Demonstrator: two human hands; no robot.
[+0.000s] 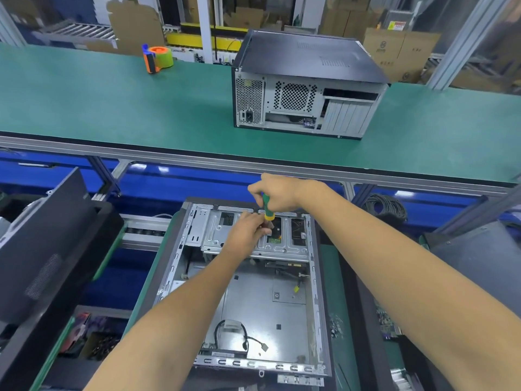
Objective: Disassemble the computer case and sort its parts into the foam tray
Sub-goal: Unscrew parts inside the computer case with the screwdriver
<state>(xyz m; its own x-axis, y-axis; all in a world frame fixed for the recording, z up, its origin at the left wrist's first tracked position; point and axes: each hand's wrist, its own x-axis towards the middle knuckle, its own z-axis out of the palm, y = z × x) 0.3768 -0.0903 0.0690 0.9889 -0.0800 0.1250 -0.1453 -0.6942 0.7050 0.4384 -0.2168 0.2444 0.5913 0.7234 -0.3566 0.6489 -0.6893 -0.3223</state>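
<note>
1. Computer case [253, 294], lying open on its side, fills the lower middle of the frame on a green tabletop [335, 277].
2. Inside it, a metal drive cage [214, 230] sits at the far end, and loose black cables [239, 334] lie on the bare floor of the case near the bottom edge.
3. The right hand [277, 193] grips the green and yellow handle of a screwdriver [267, 207], held upright over the drive cage.
4. The left hand [248, 231] has its fingers curled at the lower end of the screwdriver; what they pinch I cannot tell.
5. A second, closed computer [307, 83] stands on the long green tabletop [112, 103] in the upper right.
6. A tape dispenser [157, 58] with an orange and green roll rests in the upper left.
7. A dark panel [48, 238] leans at the left edge.
</note>
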